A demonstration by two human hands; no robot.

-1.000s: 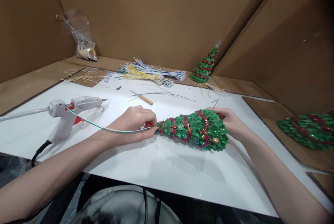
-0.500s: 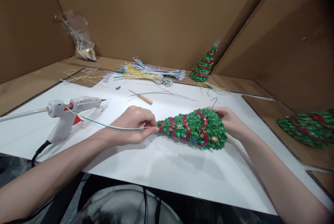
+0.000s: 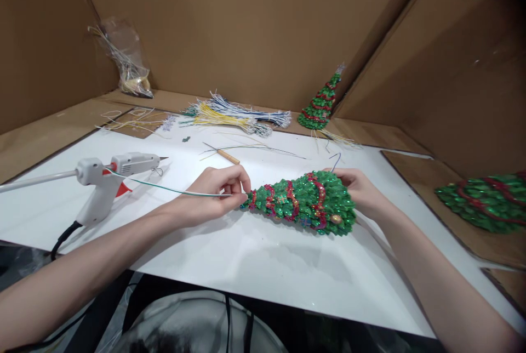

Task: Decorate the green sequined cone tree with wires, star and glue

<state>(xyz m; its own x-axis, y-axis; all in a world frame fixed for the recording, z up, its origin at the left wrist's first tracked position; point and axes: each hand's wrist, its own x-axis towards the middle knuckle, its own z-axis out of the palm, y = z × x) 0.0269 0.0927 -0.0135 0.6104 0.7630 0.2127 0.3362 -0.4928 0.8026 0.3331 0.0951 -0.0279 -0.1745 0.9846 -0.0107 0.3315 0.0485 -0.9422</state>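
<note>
Head view, left hand grip pinching wire, right hand grasping tree (mid-board) — bare white board in front.

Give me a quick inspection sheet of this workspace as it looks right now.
Surface: white board on cardboard-lined bench.
Job's things: green sequinned cone tree lying on its side; thin wire leading to its tip.
Clutter: glue gun, wooden-handled tool, bundled wires, plastic bag, standing tree, another tree lying at right.
Hands: left hand pinches the wire at the tip; right hand grips the tree's base.
Cables: black glue gun cord runs off the near edge.
Surroundings: cardboard walls.
</note>
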